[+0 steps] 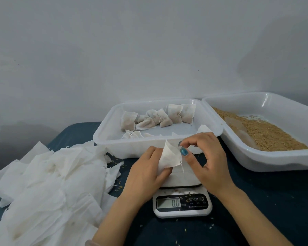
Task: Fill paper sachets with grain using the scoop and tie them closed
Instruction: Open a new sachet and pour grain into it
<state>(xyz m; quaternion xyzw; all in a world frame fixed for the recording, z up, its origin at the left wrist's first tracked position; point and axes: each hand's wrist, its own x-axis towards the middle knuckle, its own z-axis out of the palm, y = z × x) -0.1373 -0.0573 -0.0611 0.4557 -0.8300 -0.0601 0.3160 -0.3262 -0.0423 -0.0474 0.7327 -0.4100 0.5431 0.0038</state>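
My left hand [146, 169] holds an empty white paper sachet [170, 156] above the kitchen scale [182, 201]. My right hand [205, 157] pinches the sachet's upper right edge between thumb and forefinger. Brown grain [267, 134] lies in the white tray [267, 98] at the right, with a translucent scoop [238, 129] resting in it. Several filled, tied sachets [158, 117] sit in the middle white tray [103, 137].
A big heap of empty white sachets [48, 183] covers the left of the dark blue table [256, 210]. The scale display reads 0.0. Loose grains are scattered on the table around the scale. A pale wall rises behind the trays.
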